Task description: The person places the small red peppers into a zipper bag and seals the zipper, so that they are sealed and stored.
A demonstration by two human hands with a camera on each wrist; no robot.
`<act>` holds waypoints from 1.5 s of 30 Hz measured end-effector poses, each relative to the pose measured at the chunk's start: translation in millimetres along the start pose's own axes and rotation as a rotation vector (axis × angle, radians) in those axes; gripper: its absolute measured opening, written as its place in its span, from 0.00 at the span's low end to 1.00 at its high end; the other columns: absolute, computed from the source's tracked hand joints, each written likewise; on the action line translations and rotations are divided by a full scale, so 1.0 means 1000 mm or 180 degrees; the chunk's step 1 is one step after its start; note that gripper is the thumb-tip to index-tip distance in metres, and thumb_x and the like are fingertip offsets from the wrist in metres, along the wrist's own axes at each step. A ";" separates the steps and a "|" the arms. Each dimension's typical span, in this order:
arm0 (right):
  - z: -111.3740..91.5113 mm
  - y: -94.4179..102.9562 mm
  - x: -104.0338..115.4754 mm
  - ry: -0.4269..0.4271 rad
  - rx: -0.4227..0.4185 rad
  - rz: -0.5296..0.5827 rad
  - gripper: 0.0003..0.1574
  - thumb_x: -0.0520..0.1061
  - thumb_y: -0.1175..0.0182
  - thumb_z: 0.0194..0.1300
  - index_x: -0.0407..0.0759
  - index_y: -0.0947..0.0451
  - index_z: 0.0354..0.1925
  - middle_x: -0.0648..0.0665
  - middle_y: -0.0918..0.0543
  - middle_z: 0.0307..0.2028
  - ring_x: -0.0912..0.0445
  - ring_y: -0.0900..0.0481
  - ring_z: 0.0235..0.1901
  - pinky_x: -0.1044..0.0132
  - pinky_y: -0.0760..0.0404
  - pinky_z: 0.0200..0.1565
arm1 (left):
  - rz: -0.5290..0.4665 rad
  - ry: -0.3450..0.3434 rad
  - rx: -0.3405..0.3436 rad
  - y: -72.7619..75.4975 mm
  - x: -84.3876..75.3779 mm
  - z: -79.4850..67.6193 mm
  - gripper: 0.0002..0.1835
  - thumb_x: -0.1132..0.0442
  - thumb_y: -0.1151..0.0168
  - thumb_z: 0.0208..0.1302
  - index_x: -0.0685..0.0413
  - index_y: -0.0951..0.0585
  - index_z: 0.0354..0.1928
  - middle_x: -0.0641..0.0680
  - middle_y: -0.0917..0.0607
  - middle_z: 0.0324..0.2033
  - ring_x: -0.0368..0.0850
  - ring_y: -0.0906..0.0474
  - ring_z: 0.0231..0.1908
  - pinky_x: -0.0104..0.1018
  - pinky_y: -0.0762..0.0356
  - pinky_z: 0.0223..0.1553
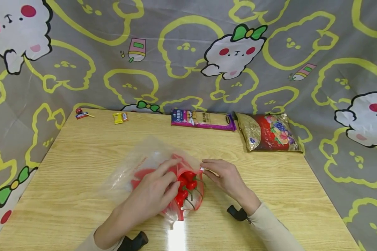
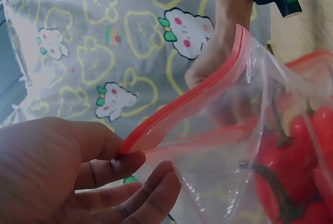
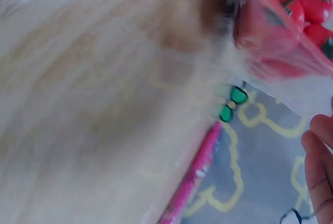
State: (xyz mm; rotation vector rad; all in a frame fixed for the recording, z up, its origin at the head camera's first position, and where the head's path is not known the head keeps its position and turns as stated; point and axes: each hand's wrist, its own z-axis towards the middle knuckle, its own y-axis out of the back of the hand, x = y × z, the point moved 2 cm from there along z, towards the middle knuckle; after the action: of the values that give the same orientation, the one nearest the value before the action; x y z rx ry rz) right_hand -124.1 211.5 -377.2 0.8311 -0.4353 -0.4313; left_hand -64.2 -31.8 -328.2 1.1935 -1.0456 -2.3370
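A clear zip bag [image 1: 122,170] with red edging lies near the middle of the wooden table, its mouth spread apart. Inside sit several red peppers [image 1: 181,197] with green stems. My left hand [image 1: 157,190] reaches across the bag; in the left wrist view its thumb and forefinger pinch the red rim [image 2: 171,110]. On the opposite side, my right hand [image 1: 226,176] pinches the corner of the mouth by a small white tab [image 1: 202,169]. The right wrist view catches only some fingertips [image 3: 317,146] at its edge, and the left hand covers part of the bag.
Along the back lie a purple-and-tan packet [image 1: 204,119] and a gold-and-red bag [image 1: 271,134] with fruit pictures. Small yellow and white wrapped sweets [image 1: 118,118] and a lollipop [image 1: 79,111] rest at the back left. A patterned grey cloth [image 1: 182,45] hangs behind the table.
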 end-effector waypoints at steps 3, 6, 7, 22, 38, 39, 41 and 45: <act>0.001 0.014 0.001 0.0134 -0.0323 0.0080 0.16 0.33 0.32 0.45 0.39 0.17 0.37 0.46 0.15 0.35 0.54 0.17 0.35 0.64 0.21 0.38 | 0.0000 -0.0059 -0.0037 0.002 -0.003 -0.003 0.07 0.61 0.43 0.59 0.46 0.26 0.24 0.49 0.31 0.61 0.33 0.30 0.27 0.20 0.34 0.26; 0.002 0.031 0.002 0.0196 -0.0597 0.0138 0.09 0.36 0.34 0.51 0.38 0.16 0.35 0.47 0.15 0.30 0.55 0.19 0.29 0.67 0.23 0.33 | 0.0092 -0.0207 -0.0119 0.004 -0.006 -0.006 0.06 0.63 0.43 0.56 0.47 0.27 0.24 0.51 0.30 0.60 0.35 0.26 0.34 0.20 0.33 0.29; 0.003 0.037 0.003 0.0208 -0.0678 0.0154 0.07 0.38 0.34 0.53 0.38 0.16 0.34 0.47 0.16 0.28 0.56 0.20 0.27 0.68 0.24 0.32 | 0.0120 -0.0280 -0.0140 0.004 -0.007 -0.008 0.05 0.64 0.43 0.55 0.48 0.27 0.24 0.52 0.30 0.59 0.36 0.24 0.38 0.21 0.32 0.30; 0.015 0.089 0.017 -0.0061 -0.1425 0.0340 0.08 0.39 0.35 0.55 0.33 0.17 0.28 0.42 0.21 0.24 0.59 0.25 0.26 0.75 0.29 0.32 | 0.0738 -0.1330 0.0113 -0.007 -0.024 -0.040 0.07 0.67 0.39 0.48 0.48 0.22 0.30 0.63 0.33 0.61 0.53 0.29 0.53 0.40 0.25 0.44; 0.038 0.121 0.034 -0.0602 -0.1644 0.0912 0.12 0.33 0.42 0.59 0.19 0.29 0.32 0.43 0.21 0.30 0.62 0.26 0.29 0.75 0.29 0.32 | 0.0323 -0.1015 -0.0901 0.062 -0.014 -0.025 0.14 0.55 0.55 0.68 0.55 0.24 0.31 0.51 0.22 0.37 0.40 0.25 0.32 0.28 0.25 0.32; 0.037 0.121 0.031 -0.0627 -0.1651 0.1047 0.11 0.31 0.43 0.59 0.17 0.30 0.33 0.45 0.20 0.29 0.62 0.25 0.27 0.76 0.28 0.31 | 0.0209 -0.1056 -0.1048 0.068 -0.014 -0.021 0.15 0.56 0.55 0.69 0.57 0.23 0.32 0.51 0.22 0.36 0.39 0.25 0.31 0.26 0.26 0.31; 0.034 0.122 0.026 -0.0727 -0.1682 0.1129 0.10 0.29 0.44 0.59 0.17 0.31 0.35 0.47 0.20 0.26 0.64 0.24 0.24 0.77 0.28 0.28 | 0.0018 -0.1057 -0.1292 0.077 -0.011 -0.015 0.14 0.56 0.52 0.68 0.60 0.23 0.36 0.49 0.21 0.33 0.37 0.25 0.30 0.24 0.27 0.32; 0.034 0.120 0.023 -0.0916 -0.1652 0.1166 0.07 0.25 0.46 0.58 0.19 0.30 0.36 0.46 0.19 0.21 0.63 0.22 0.19 0.76 0.27 0.23 | -0.0469 -0.0647 -0.1559 0.083 0.003 -0.008 0.13 0.68 0.41 0.60 0.63 0.24 0.47 0.50 0.19 0.33 0.36 0.25 0.33 0.22 0.28 0.38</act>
State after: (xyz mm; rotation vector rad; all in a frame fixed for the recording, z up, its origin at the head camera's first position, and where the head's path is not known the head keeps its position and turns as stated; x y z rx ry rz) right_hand -99.7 250.3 -259.3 0.1761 -0.6912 -0.3006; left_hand -63.8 -93.7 -271.9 0.8815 -0.3998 -2.6562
